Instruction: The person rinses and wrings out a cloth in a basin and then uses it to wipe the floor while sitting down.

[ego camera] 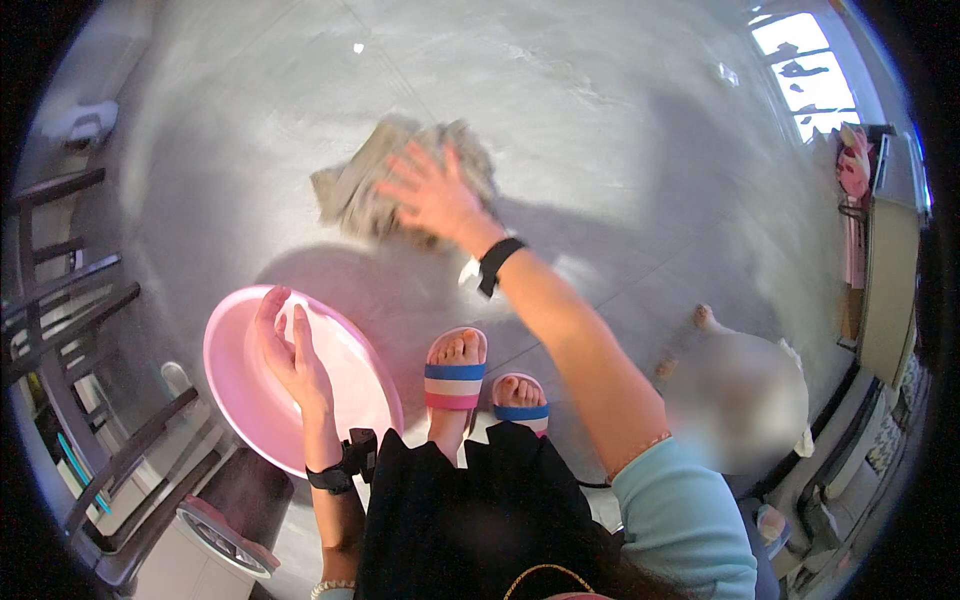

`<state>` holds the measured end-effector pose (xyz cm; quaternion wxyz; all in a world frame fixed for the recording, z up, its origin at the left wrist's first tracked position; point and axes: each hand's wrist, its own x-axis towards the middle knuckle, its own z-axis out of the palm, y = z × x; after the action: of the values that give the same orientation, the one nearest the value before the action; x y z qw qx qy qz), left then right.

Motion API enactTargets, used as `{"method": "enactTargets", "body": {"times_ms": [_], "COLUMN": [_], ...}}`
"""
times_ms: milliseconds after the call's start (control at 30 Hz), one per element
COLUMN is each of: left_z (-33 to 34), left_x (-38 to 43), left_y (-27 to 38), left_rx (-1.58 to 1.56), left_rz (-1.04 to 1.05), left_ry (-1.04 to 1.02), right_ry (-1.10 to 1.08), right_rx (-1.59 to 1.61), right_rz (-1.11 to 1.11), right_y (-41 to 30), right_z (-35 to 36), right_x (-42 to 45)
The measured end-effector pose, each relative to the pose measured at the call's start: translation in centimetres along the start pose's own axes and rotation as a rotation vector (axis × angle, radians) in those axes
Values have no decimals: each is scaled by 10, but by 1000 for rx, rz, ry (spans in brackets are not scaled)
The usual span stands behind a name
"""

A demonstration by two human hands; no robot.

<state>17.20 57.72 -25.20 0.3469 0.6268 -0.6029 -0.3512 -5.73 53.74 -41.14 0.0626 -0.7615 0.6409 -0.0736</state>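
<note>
A crumpled grey-beige cloth [367, 180] lies on the grey tiled floor in front of me, blurred at its edges. My right hand [435, 191] rests on it palm down with the fingers spread, and a black band circles that wrist. A pink plastic basin [232, 375] stands to the left of my feet. Over it hovers my left hand [289, 345], its fingers apart and nothing in them. On that wrist sits a black strap with a small device. Water cannot be made out inside the basin.
My sandalled feet [457, 375] are between the basin and my right arm. At the right a person [735, 405], largely blurred, is low to the floor. Dark chair frames [45, 315] line the left side. A cabinet [889, 285] and a window [806, 71] are at the far right.
</note>
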Motion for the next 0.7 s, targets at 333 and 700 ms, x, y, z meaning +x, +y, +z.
{"method": "enactTargets", "body": {"times_ms": [333,700], "left_z": [-8,-16], "left_x": [-8,-20], "left_y": [-10,-16], "left_rx": [-23,-37], "left_rz": [-5,-28], "left_ry": [6,65], "right_ry": [-2,-132], "right_rx": [-115,262], "right_rz": [826,1045], "right_y": [139,29], "right_z": [-42,-26], "right_x": [-152,-214]}}
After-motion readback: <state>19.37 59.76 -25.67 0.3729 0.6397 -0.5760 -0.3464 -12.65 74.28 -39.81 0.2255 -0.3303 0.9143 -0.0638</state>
